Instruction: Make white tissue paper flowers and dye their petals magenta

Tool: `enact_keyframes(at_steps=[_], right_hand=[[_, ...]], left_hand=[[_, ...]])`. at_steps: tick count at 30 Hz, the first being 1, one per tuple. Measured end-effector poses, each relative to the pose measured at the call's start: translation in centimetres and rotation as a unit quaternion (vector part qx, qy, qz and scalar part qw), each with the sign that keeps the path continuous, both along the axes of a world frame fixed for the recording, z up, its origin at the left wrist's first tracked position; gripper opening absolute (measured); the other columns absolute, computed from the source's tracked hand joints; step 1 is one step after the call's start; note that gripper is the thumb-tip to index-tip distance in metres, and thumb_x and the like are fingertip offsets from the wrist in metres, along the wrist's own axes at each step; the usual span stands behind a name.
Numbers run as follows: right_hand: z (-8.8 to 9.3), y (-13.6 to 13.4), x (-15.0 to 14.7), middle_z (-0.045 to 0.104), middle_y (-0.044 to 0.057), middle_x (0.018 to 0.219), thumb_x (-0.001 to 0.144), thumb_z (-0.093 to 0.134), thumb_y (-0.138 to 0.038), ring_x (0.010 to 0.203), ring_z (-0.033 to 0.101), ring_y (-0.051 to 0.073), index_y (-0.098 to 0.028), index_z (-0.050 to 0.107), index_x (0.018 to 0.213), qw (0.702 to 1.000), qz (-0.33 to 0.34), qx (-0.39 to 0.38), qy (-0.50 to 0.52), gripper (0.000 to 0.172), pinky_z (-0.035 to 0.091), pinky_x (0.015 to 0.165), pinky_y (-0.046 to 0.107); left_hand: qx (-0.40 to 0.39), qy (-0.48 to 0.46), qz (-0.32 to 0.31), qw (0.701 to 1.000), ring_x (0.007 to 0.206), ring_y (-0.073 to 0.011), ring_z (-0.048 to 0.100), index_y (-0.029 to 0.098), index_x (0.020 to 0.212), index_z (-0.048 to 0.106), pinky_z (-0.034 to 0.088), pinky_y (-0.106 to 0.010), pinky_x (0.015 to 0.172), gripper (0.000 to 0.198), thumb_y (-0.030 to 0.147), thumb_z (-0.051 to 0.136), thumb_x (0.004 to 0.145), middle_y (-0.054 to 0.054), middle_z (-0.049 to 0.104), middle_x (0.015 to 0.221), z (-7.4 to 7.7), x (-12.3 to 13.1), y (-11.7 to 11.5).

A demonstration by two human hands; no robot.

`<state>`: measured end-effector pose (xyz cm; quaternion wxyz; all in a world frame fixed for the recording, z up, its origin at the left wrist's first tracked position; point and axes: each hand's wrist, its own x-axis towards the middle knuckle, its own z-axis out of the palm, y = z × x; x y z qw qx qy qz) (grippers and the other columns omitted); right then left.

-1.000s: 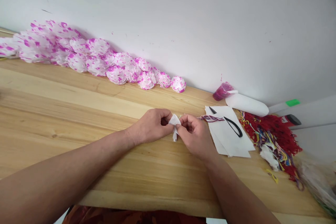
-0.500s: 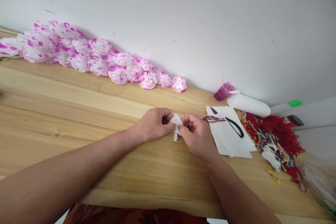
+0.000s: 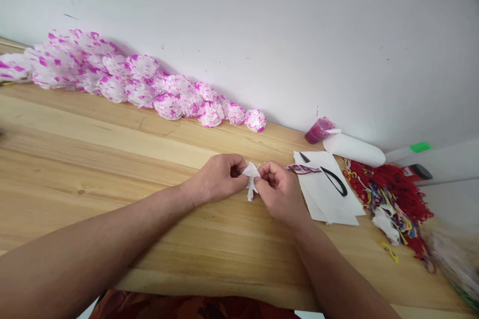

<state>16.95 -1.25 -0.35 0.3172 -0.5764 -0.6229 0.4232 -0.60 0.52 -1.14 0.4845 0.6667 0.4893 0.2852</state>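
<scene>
The left hand (image 3: 216, 180) and right hand (image 3: 281, 194) held a gathered white tissue piece (image 3: 251, 171) between them over the wooden tabletop (image 3: 209, 254), each hand's fingers (image 3: 239, 185) pinched closed on it; white sheets (image 3: 318, 202) lay nearby.

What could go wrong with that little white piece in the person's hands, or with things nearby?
The crumpled white piece looks thin; with the left hand and right hand both pinching it, it might tear if pulled hard. The purple threads lie close by the black tool on the white sheets, so they could perhaps snag when lifted.
</scene>
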Motion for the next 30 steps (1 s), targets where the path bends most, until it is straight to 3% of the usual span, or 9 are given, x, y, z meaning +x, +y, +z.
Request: enact_keyframes(at_steps=[9,15,30], right_hand=[[-0.01,-0.08,-0.03,0.052,-0.005,0.061,0.078,0.06,-0.021,0.055,0.046,0.011,-0.021,0.05,0.071,1.0,0.004,0.014,-0.001,0.012,0.036,0.05,0.024],[0.17,-0.02,-0.09,0.057,-0.003,0.064,0.08,0.062,-0.025,0.058,0.052,0.012,-0.02,0.054,0.077,1.0,-0.002,0.004,0.001,0.009,0.04,0.054,0.024],[-0.17,-0.06,0.11,0.05,-0.005,0.061,0.08,0.061,-0.023,0.055,0.044,0.01,-0.02,0.051,0.072,1.0,0.004,0.01,0.018,0.013,0.033,0.05,0.022]], left_hand=[[0.006,0.005,0.01,1.0,0.061,-0.0123,0.053,0.017,0.078,0.064,0.037,-0.023,0.054,0.015,0.031,0.06,0.079,0.002,0.062,0.069,-0.39,0.03,0.03],[0.017,0.003,0.003,1.0,0.061,-0.0121,0.052,0.017,0.076,0.063,0.037,-0.023,0.053,0.015,0.031,0.06,0.079,0.002,0.061,0.066,-0.22,0.17,0.03],[0.0,-0.017,0.014,1.0,0.06,-0.011,0.05,0.017,0.071,0.059,0.037,-0.022,0.053,0.019,0.034,0.06,0.08,0.003,0.057,0.065,0.01,0.12,0.03]])
